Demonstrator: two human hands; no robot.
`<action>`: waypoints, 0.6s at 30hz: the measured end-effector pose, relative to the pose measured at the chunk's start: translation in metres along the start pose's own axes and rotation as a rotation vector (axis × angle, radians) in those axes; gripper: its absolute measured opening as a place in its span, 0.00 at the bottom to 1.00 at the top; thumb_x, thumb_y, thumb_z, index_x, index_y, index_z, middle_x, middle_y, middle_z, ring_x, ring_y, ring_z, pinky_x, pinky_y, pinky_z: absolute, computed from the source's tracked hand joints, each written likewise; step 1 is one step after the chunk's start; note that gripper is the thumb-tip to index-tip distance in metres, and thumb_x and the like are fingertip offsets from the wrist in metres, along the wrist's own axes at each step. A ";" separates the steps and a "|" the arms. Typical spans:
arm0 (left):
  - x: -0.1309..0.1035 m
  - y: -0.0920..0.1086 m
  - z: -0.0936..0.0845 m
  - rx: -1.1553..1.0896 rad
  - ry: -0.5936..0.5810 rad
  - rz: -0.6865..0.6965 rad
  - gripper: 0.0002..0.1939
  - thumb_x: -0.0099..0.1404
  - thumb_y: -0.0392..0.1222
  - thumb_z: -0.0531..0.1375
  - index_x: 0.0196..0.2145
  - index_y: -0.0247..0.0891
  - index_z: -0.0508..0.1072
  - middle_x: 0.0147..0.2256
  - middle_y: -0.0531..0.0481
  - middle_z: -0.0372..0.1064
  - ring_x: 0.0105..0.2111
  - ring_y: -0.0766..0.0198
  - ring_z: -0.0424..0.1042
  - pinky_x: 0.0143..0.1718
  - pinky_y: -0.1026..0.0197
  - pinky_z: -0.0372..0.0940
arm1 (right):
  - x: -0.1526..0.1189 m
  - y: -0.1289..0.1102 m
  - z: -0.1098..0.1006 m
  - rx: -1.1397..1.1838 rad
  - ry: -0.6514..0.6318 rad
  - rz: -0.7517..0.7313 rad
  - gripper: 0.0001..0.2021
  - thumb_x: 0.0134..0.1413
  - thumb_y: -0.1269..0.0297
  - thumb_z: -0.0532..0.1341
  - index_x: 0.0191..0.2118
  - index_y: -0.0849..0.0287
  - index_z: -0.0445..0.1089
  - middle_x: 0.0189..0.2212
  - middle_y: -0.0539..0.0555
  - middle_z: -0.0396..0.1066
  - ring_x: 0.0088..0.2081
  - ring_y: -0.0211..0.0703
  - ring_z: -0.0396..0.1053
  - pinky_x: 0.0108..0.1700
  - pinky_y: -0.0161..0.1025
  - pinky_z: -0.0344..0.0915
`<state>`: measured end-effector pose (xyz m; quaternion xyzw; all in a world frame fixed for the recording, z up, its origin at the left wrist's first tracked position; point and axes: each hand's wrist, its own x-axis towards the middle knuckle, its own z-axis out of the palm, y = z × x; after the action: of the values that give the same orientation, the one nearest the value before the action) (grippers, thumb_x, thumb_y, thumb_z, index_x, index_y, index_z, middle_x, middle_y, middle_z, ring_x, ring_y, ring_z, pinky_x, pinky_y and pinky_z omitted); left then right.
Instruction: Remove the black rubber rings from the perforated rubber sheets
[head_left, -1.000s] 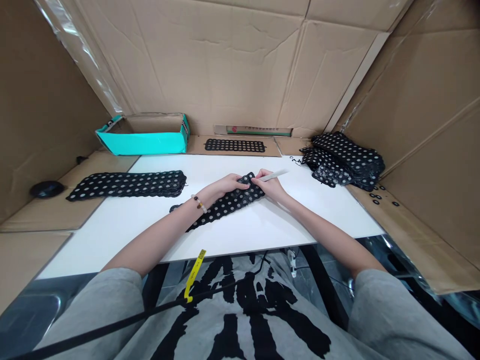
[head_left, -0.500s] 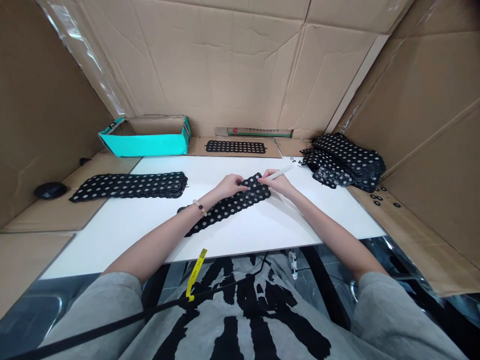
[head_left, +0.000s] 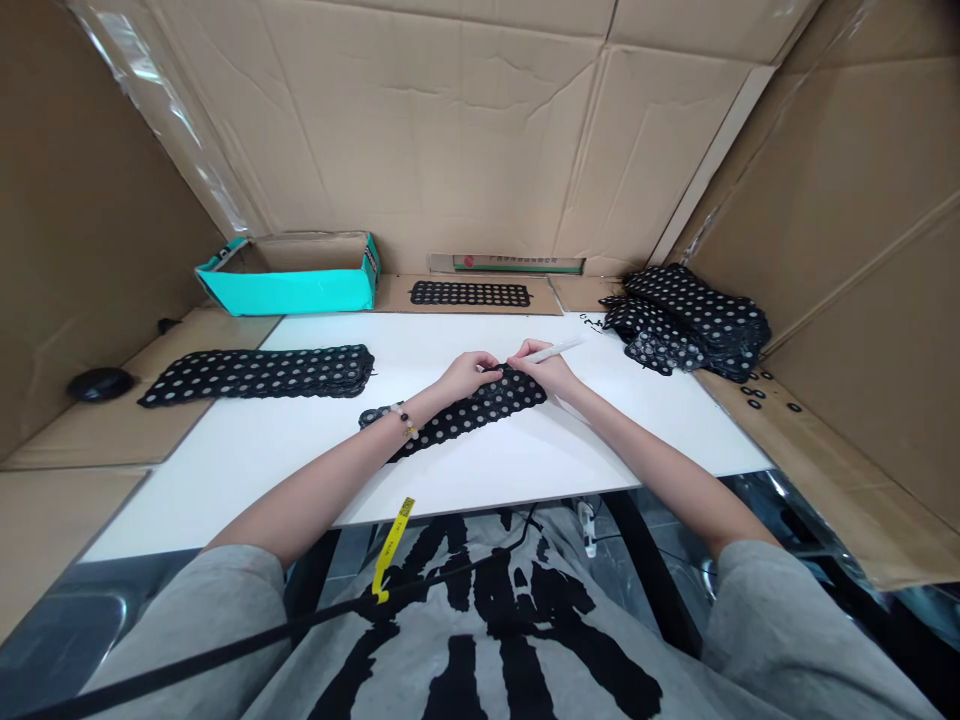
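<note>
A black strip with rows of pale round dots lies slantwise on the white board in front of me. My left hand pinches its far edge, with the wrist and a beaded bracelet crossing over the strip's left part. In my right hand is a slim white pen-like tool, its back end pointing up to the right. The right fingertips are at the strip's far edge, close to the left ones. The tool's working tip is hidden by the fingers.
A stack of dotted strips lies at left, and a heaped pile at right. Another dotted piece lies at the back beside a turquoise-fronted box. Small black rings and bits are scattered at right. Cardboard walls enclose the board.
The strip has shifted slightly to the right and turned a little. My right hand has moved slightly left, bringing its fingertips closer to my left hand's.
</note>
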<state>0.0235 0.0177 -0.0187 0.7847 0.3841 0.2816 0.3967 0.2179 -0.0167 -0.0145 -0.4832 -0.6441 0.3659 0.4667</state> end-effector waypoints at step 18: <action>-0.002 0.007 -0.012 -0.256 -0.213 -0.189 0.18 0.51 0.55 0.65 0.28 0.35 0.74 0.25 0.53 0.69 0.27 0.64 0.63 0.32 0.61 0.56 | -0.007 -0.006 0.010 -0.205 0.034 -0.079 0.12 0.50 0.56 0.61 0.25 0.56 0.61 0.24 0.49 0.65 0.29 0.41 0.62 0.33 0.38 0.57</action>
<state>0.0167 0.0180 -0.0066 0.7136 0.3727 0.2051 0.5566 0.2075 -0.0247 -0.0136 -0.5088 -0.6887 0.2713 0.4396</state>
